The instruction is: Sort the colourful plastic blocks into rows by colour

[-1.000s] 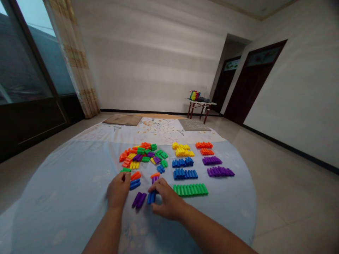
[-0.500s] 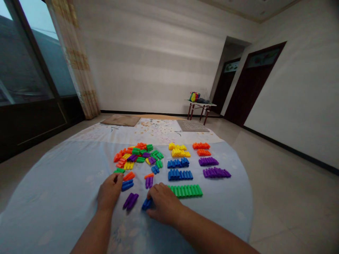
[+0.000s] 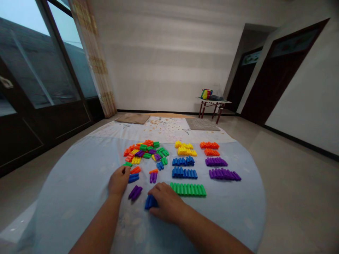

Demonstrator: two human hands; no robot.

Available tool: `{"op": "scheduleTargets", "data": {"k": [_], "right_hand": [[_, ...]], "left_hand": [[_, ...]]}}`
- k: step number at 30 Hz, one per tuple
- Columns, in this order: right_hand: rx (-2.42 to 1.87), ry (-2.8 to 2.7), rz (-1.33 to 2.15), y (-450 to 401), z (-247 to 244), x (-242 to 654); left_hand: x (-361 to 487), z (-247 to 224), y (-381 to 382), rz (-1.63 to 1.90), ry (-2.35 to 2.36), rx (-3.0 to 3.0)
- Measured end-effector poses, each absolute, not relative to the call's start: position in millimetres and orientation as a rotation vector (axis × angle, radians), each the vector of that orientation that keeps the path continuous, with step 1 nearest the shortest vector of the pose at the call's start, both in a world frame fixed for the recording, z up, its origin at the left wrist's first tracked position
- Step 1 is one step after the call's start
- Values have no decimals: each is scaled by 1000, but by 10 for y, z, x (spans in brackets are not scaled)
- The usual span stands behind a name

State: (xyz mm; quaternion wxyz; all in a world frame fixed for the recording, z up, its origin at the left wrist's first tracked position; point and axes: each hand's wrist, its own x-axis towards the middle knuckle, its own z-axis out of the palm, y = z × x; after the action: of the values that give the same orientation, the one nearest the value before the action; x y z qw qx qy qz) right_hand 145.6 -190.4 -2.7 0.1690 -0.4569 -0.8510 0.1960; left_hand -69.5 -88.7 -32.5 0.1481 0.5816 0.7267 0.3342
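My right hand (image 3: 167, 205) is closed around blue tube-shaped plastic blocks (image 3: 149, 202) at the near middle of the table, its fingers and thumb covering their right end. My left hand (image 3: 118, 180) rests with curled fingers beside a green block (image 3: 128, 164) and an orange block (image 3: 136, 170); whatever its fingertips hold, if anything, is hidden. Just right of that hand lie blue blocks (image 3: 134, 177). Between my hands are a purple pair (image 3: 135, 193) and, farther off, another purple pair (image 3: 153, 177) with an orange block touching it.
A mixed heap of blocks (image 3: 145, 150) lies beyond my left hand. Rows sorted by colour stand to the right: green (image 3: 188, 189), blue (image 3: 184, 173), yellow (image 3: 186, 151), orange (image 3: 209, 145), purple (image 3: 224, 174). Two flat boards (image 3: 134, 118) lie at the table's far end.
The view has swung left, so everything appears farther right. Both hands keep nearly the same places on the table. A little more of the blue blocks shows beside my right fingers.
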Motion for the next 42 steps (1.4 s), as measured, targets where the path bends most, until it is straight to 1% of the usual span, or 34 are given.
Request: {"op": "scheduleTargets", "data": {"k": [5, 10, 17, 23, 28, 34, 42], "right_hand": [[-1210, -2377, 547, -1899, 12, 1544], [-1107, -2187, 475, -1804, 75, 1881], [-1266, -1929, 303, -1467, 56, 2647], [-1419, -1888, 127, -1154, 119, 3180], [-1439, -2006, 165, -1016, 162, 3057], [-1541, -2116, 242, -751, 74, 2762], [-1592, -2188, 244, -611, 91, 2607]], "left_hand": [[-704, -361, -883, 953, 2116, 1685], [-700, -326, -875, 909, 2125, 1686], [-694, -310, -852, 853, 2163, 1694], [-723, -337, -819, 821, 2196, 1691], [-742, -359, -799, 818, 2204, 1718], [-727, -341, -828, 796, 2204, 1750], [-710, -321, -863, 796, 2211, 1749]]}}
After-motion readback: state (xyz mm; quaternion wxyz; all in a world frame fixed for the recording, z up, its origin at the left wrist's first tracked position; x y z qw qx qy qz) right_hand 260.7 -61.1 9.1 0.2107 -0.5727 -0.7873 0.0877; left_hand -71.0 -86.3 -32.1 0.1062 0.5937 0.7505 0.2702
